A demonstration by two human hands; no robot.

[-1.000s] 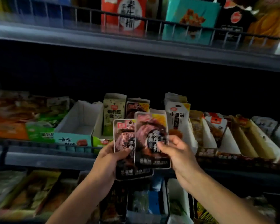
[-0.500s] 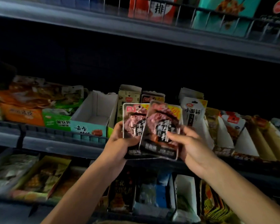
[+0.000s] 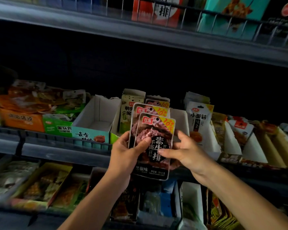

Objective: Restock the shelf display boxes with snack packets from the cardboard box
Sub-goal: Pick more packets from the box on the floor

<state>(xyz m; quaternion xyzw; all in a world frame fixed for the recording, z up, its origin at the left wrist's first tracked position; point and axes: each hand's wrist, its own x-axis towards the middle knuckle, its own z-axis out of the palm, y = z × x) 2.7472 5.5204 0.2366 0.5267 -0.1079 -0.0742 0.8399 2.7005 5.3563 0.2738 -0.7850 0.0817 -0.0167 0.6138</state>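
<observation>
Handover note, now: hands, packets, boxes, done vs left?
Left hand: grips the stack of dark snack packets, thumb across the front one.
Right hand: fingers on the stack's right edge, squaring it.
Stack is held in front of the middle shelf, not yet in a box.
Matching packets stand in the display box right behind; the white box to its left looks empty.
Left: slot the stack in. The cardboard box is out of view.
</observation>
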